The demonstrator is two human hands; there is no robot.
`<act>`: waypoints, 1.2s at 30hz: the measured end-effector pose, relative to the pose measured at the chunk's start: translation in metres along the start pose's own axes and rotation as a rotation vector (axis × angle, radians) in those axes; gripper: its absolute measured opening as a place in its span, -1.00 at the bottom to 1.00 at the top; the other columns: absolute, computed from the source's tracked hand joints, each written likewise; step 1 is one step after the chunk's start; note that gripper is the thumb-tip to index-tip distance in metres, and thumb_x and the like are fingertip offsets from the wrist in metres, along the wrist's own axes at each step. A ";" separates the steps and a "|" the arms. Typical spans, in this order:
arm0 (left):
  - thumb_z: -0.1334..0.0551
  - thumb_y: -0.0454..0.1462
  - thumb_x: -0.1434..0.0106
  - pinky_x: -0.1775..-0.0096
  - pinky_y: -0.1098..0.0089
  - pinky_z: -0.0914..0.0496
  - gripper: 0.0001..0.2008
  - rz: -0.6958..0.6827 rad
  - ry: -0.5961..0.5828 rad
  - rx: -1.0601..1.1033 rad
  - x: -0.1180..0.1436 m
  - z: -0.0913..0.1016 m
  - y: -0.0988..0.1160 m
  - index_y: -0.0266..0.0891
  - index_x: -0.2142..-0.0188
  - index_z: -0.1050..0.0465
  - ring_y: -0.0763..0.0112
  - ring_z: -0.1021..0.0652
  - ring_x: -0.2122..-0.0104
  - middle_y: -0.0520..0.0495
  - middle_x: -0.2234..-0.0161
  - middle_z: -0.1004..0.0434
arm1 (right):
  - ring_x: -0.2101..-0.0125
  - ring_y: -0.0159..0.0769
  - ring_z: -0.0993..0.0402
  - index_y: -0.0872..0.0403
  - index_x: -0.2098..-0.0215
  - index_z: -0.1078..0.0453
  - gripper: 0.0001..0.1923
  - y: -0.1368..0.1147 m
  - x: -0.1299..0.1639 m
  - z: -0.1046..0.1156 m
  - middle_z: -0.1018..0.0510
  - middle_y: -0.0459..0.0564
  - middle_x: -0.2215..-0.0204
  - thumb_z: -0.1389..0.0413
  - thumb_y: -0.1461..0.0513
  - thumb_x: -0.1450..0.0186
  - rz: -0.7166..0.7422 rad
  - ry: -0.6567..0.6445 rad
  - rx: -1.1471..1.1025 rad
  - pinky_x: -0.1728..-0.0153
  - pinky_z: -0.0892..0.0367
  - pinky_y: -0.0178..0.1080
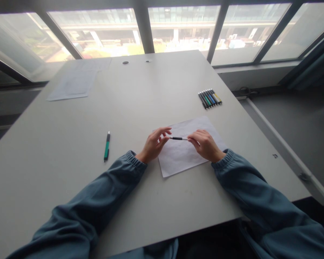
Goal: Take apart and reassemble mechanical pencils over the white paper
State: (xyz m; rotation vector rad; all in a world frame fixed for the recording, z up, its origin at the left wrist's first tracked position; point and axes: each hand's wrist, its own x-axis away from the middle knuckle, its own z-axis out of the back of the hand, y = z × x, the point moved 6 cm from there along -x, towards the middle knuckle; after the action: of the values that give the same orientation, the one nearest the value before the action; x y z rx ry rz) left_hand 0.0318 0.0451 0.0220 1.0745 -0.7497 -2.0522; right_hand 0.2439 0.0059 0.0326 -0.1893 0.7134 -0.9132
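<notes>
A thin black and white pen [179,138] lies level between my two hands, just above a white sheet of paper [186,151] on the grey table [140,104]. My right hand [205,144] grips the pen's right end in closed fingers. Fingertips of my left hand [154,144] pinch its left tip, the other fingers curled loosely. Both forearms in blue sleeves rest on the table.
A green and black pen [107,146] lies alone to the left of my hands. A row of several pens [210,98] sits at the right, near the table edge. Papers [75,81] lie at the far left. Windows run behind the table.
</notes>
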 end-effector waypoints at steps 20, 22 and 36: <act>-0.21 -0.08 -0.42 0.30 0.36 -0.40 -0.71 -0.076 -0.004 -0.122 -0.004 -0.001 0.005 -0.21 0.31 -0.56 0.37 -0.50 0.37 -0.07 0.40 -0.56 | 0.24 -0.15 -0.45 0.01 0.22 -0.49 -0.82 -0.001 -0.001 0.004 -0.64 0.02 0.31 -0.07 0.17 -0.47 0.000 0.021 0.012 0.18 -0.25 -0.08; -0.25 -0.12 -0.40 0.28 0.35 -0.41 -0.77 -0.092 0.015 -0.123 -0.004 -0.001 0.007 -0.20 0.26 -0.57 0.37 -0.51 0.35 -0.08 0.37 -0.57 | 0.25 -0.15 -0.46 0.01 0.22 -0.49 -0.81 -0.001 -0.001 0.004 -0.64 0.02 0.31 -0.05 0.17 -0.48 -0.003 0.021 0.014 0.18 -0.25 -0.08; -0.36 -0.18 -0.31 0.34 0.39 -0.44 -0.74 -0.143 0.032 -0.092 -0.002 0.001 0.007 -0.15 0.02 -0.59 0.34 -0.54 0.23 -0.13 0.20 -0.66 | 0.27 -0.16 -0.47 0.03 0.24 -0.48 -0.82 0.000 0.000 0.004 -0.64 0.02 0.34 -0.07 0.19 -0.47 -0.004 0.029 0.018 0.16 -0.26 -0.09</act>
State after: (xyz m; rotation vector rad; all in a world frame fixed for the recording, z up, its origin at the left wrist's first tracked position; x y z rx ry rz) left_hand 0.0337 0.0426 0.0285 1.1342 -0.5717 -2.1612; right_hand 0.2462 0.0056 0.0358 -0.1623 0.7315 -0.9271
